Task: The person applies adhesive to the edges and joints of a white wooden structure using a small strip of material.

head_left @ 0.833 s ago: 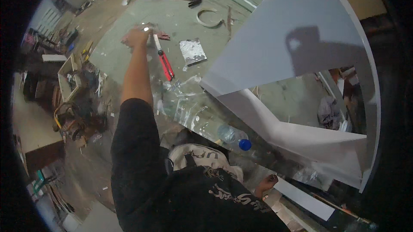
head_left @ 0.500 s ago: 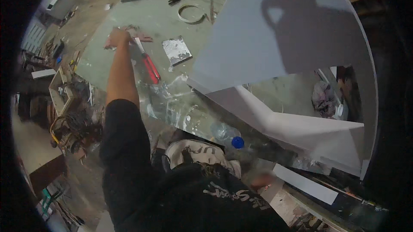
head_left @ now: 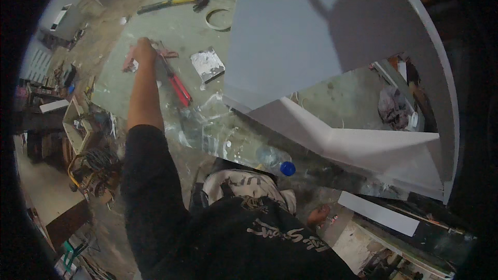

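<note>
As a worker's left arm, in a black sleeve point(head_left: 150, 171), stretches over a grey-green worktable point(head_left: 111, 90), the left hand point(head_left: 145, 49) rests on a crumpled dull-pink cloth rag point(head_left: 170, 53) at the far left of the tabletop. The fingers look bunched over the rag, perhaps to keep it flat against the surface; their tips are hidden, so how far they close cannot be told. A claw hammer with a yellow-and-black handle point(head_left: 176, 3) lies farther off, head to the right, seemingly parked beyond the hand. Just right of the rag, a slim red-handled cutting tool point(head_left: 179, 90) points its blade far and its handle near, likely for an easy pick-up. Next come a flat square block with a patchy white top point(head_left: 206, 63) and a pale round ring point(head_left: 209, 23), both apparently set aside. A clear plastic bottle with a blue cap point(head_left: 287, 168) lies at the near edge. Whether a small patch of bare skin point(head_left: 318, 215) is the right hand cannot be told, nor its fingers' state. At right, a large white angular panel piece point(head_left: 290, 36) leans over the table.

Counted left to right: one rag, one hammer, one cutting tool, one block, one ring, one bottle, one panel piece.
</note>
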{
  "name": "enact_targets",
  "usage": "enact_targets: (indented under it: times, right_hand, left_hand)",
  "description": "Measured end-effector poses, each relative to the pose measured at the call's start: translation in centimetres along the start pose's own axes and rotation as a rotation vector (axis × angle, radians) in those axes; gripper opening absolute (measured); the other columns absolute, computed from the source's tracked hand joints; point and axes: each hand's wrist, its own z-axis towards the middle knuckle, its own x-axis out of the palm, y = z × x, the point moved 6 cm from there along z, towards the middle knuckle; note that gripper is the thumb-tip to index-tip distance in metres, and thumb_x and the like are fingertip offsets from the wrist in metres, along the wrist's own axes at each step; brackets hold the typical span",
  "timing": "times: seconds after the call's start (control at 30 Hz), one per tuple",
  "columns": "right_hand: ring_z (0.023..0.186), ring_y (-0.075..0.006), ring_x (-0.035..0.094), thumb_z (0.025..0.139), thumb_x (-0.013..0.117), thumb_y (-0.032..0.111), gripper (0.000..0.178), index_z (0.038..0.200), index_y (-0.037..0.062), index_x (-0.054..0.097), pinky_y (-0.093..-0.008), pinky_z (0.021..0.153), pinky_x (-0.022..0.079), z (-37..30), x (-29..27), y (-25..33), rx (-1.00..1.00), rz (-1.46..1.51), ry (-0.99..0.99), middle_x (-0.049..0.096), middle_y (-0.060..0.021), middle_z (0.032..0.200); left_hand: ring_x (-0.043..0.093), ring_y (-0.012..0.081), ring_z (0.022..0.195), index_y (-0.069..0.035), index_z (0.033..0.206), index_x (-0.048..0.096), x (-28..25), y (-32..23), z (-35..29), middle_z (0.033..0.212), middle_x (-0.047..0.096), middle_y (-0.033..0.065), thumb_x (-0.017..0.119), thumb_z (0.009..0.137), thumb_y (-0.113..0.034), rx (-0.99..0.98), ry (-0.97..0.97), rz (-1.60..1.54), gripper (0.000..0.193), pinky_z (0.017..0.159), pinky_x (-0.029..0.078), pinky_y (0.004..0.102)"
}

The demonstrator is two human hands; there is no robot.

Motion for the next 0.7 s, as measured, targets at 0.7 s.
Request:
enact_targets:
  times: [0.7]
  right_hand:
    - [0.092,-0.0231,0.063,0.089,0.058,0.003,0.017,0.102,-0.0077,0.060,-0.0361,0.080,0.053,0.6,-0.3,-8.0,0.324,0.326,0.067,0.064,-0.0158,0.103]
  left_hand:
    - [0.056,0.0080,0.071,-0.001,0.108,0.070,-8.7,4.6,-7.4,0.089,0.070,0.0042,0.071,0.081,-0.026,-0.525,0.158,-1.308,0.036,0.065,0.045,0.0218]
